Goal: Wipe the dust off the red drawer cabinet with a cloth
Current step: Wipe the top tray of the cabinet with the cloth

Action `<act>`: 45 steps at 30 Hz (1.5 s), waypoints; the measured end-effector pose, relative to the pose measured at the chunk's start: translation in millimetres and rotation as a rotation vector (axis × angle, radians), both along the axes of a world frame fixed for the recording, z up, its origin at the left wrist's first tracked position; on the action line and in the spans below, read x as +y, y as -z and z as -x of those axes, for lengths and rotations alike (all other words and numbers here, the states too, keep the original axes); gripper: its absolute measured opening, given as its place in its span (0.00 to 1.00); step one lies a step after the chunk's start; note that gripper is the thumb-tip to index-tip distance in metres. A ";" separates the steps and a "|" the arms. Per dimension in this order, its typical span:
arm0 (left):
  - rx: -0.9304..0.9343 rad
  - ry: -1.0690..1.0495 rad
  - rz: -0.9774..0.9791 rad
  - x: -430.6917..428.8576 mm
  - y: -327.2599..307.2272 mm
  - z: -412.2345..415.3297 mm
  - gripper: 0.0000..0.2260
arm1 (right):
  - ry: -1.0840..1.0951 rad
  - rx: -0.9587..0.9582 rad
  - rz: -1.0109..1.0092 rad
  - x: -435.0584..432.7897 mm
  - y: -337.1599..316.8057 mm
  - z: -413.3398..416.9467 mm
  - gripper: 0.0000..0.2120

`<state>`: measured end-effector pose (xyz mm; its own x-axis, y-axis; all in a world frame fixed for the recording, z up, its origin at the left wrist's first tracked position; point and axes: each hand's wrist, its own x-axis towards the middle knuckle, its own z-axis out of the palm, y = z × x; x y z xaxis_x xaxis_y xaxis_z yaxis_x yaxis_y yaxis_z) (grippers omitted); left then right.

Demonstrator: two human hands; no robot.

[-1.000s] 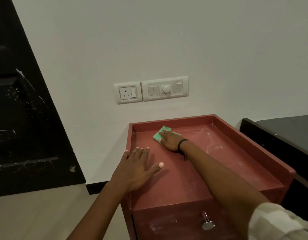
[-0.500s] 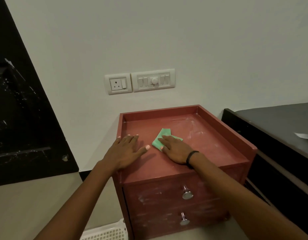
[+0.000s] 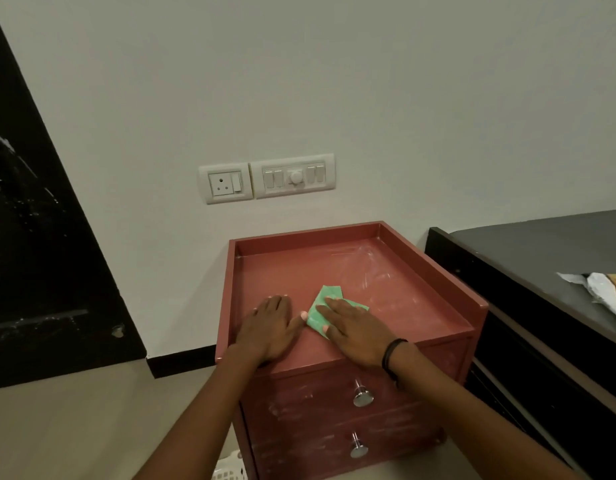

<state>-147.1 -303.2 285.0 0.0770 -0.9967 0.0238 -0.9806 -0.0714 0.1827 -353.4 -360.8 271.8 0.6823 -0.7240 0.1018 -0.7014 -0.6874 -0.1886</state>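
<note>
The red drawer cabinet (image 3: 396,299) stands against the white wall, with a raised rim around its top and two drawers with metal knobs. White dust streaks show on the far right of the top and on the drawer fronts. A green cloth (image 3: 320,306) lies on the top near the front. My right hand (image 3: 355,332) presses flat on the cloth, fingers spread, a black band on the wrist. My left hand (image 3: 270,327) rests flat on the top beside it, at the left, thumb close to the cloth.
A dark cabinet (image 3: 528,258) stands right of the red one, with a crumpled wrapper (image 3: 604,289) on it. A socket and switch plate (image 3: 266,178) sits on the wall above. A dark door (image 3: 39,254) is at the left. A white basket (image 3: 230,469) peeks out below.
My right hand has dragged the green cloth from the back left of the top toward the front. My head has pulled back, so both drawer fronts now show. My left hand stayed in place.
</note>
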 end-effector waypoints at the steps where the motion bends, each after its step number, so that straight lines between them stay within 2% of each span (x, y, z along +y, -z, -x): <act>1: 0.001 -0.009 0.004 -1.1 5.8 1.6 0.32 | 0.002 0.009 -0.013 -11.8 -0.9 -4.9 0.25; 12: 0.005 -0.056 0.079 -10.6 28.6 -0.7 0.33 | 0.082 0.105 -0.083 -170.9 -25.1 -85.7 0.25; 16: -0.017 -0.056 0.079 -13.7 30.3 -4.0 0.33 | 0.069 0.064 -0.092 -202.5 -26.8 -98.3 0.25; 21: 0.007 -0.052 0.051 -11.5 24.8 -0.1 0.32 | 0.084 0.088 -0.063 -177.1 -19.0 -74.7 0.24; 29: 0.032 -0.046 0.032 -5.3 15.1 3.5 0.33 | 0.053 -0.012 -0.022 -32.1 -1.1 43.5 0.24; 34: 0.038 -0.052 0.035 -5.6 16.0 2.9 0.33 | 0.070 -0.043 0.023 21.0 11.0 78.6 0.25; 38: 0.034 -0.054 0.034 -7.7 17.2 3.4 0.33 | 0.092 -0.044 0.000 -2.8 7.6 67.9 0.24; 45: 0.030 -0.060 0.049 -8.5 19.5 3.4 0.32 | 0.138 0.045 -0.056 -137.5 -11.7 -0.1 0.25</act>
